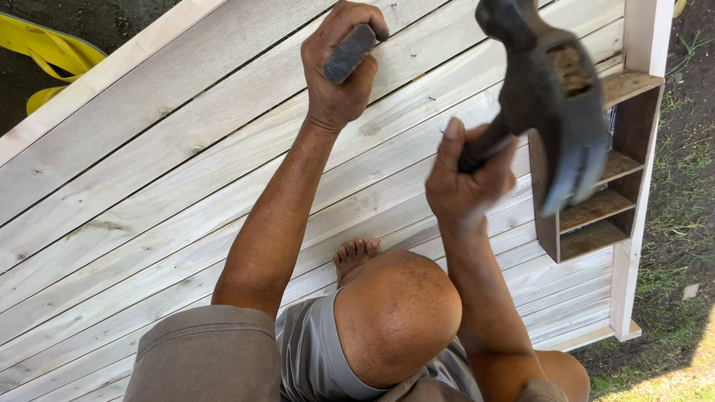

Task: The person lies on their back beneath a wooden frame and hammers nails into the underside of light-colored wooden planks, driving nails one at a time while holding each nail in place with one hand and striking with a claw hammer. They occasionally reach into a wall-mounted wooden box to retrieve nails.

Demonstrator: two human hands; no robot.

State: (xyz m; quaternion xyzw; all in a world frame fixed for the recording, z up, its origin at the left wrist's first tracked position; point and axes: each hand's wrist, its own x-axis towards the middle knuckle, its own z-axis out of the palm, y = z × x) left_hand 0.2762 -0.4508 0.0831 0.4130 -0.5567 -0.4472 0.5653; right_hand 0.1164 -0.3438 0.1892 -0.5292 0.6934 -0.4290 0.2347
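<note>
Hammer (555,97), a dark claw-headed tool blurred with motion, hangs raised above pale timber boards (149,171), gripped near the end of its handle by the right hand (465,182), whose fingers are wrapped tight around it. The left hand (339,63) is clenched around a short grey bar (348,52), pressing it down against the planks near a row of small nail heads (430,98). Judging by the lifted head, a striking stroke appears to be in hand; a clean blow would call for the bar to be held steady and the hammer's face brought squarely onto its upper end, clear of the knuckles. The person crouches barefoot on the boarded surface, one bent knee (398,316) and toes (356,251) showing between the arms. A small wooden box with shelves (603,208) sits at the right edge, grass (685,223) lies beyond it, and a yellow strap (52,56) rests at the upper left.
</note>
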